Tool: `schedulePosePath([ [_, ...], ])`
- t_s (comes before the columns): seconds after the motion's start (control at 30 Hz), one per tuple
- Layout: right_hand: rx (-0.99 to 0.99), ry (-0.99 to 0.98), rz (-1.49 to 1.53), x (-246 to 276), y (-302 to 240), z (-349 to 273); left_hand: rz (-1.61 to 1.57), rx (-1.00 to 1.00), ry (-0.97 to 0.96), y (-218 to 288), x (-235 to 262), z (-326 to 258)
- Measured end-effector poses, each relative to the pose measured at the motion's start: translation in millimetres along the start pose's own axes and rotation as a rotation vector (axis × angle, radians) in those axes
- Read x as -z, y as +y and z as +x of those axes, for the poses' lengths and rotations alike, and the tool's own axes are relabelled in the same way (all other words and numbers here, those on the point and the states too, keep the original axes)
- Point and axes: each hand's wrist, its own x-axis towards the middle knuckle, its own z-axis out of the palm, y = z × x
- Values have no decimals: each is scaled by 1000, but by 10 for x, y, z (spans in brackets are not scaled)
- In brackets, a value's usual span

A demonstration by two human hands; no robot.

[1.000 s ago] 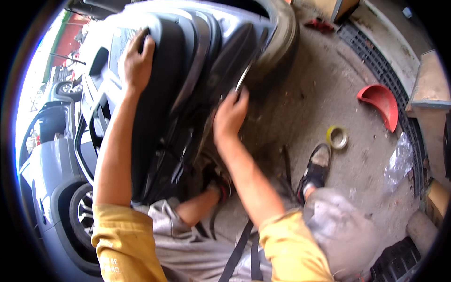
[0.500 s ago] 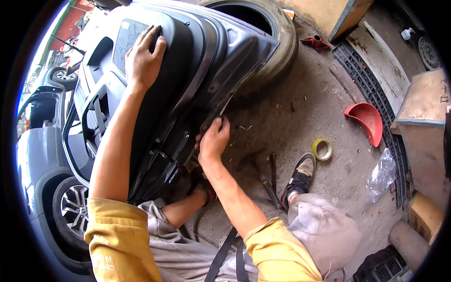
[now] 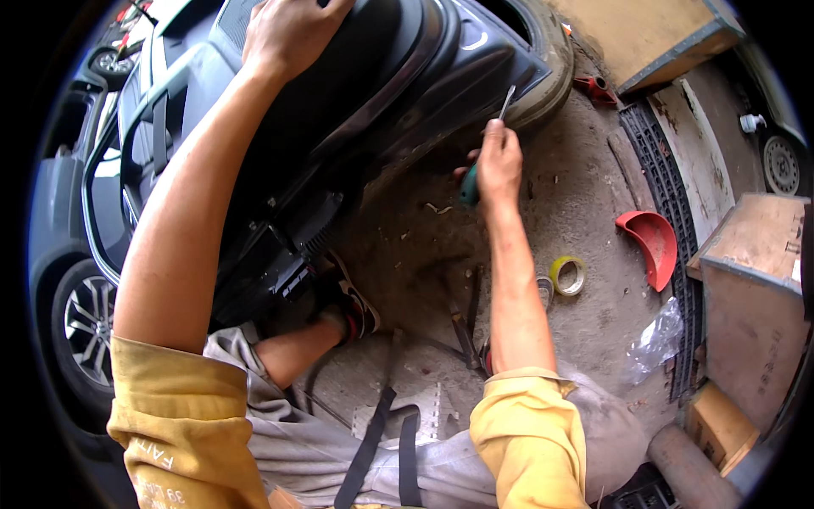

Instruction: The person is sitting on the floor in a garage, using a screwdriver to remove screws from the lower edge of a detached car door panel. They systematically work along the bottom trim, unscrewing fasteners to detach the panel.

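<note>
On the car door, left hand: laid back-up over the dark interior trim; fingertips cut off by the upper edge, so cannot tell how far spread.
Right hand: closed around the screwdriver, well apart from the left hand, held over the concrete floor beside the door.
Screwdriver: teal handle poking out below the fist, bright metal shaft pointing up and away, tip near the grey metal corner of the door; cannot tell whether touching.
Door: stretched across the upper left and centre, trimmed side in view, far corner right by a worn tyre.
In the way: left forearm crossing the trim; right forearm hiding most of one shoe.
Floor near the feet: strewn with a hammer and, just right of the forearm, a yellow tape roll.
Farther right: scattered with a crescent-shaped red plastic piece, a clear plastic bag, a black grating strip and a wooden crate.
Far left: filled by a grey car with a spoked alloy wheel.
</note>
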Motion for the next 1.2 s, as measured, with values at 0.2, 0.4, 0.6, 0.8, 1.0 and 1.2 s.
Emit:
schedulePosePath([
  [0.2,12,-113,-485,335,-39,105,79,16,-21,-35,23,-11],
  [0.4,417,-101,-907,390,149,142,80,34,-34,-85,-2,-28],
  [0.6,407,-61,-947,259,26,157,58,16,-38,-63,41,-6],
  [0.8,250,-184,-1125,-123,314,-329,69,2,25,-86,-29,-94],
  [1.0,199,-108,-1107,65,-55,-128,59,22,-48,-4,-32,-108],
  [1.2,248,-164,-1392,129,-331,-14,88,-5,12,-165,-36,-47],
])
